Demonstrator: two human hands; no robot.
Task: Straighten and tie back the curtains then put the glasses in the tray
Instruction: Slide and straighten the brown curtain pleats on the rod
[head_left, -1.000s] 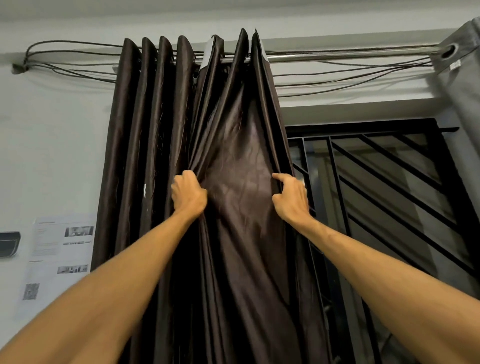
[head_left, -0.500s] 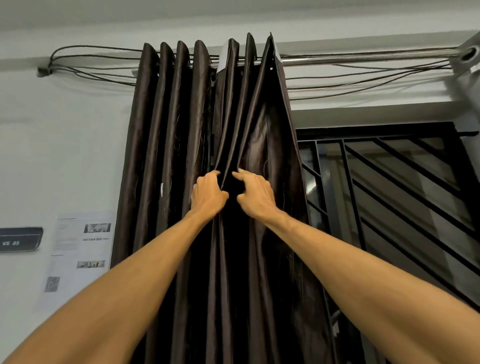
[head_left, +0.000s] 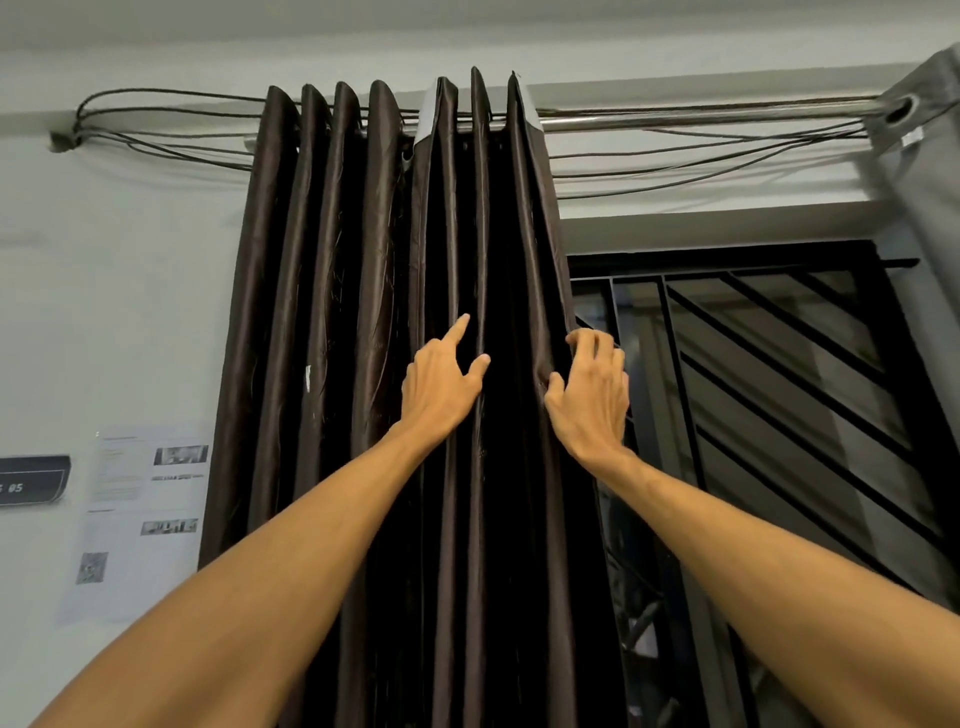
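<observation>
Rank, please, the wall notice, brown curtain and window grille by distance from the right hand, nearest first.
1. brown curtain, its right edge gripped by the right hand.
2. window grille, just to the hand's right.
3. wall notice, far left.

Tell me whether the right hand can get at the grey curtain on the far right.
Probably, but not at once: the right hand grips the edge of the dark brown curtain and must let go first. Only open space before the black window grille lies between it and the grey curtain.
</observation>
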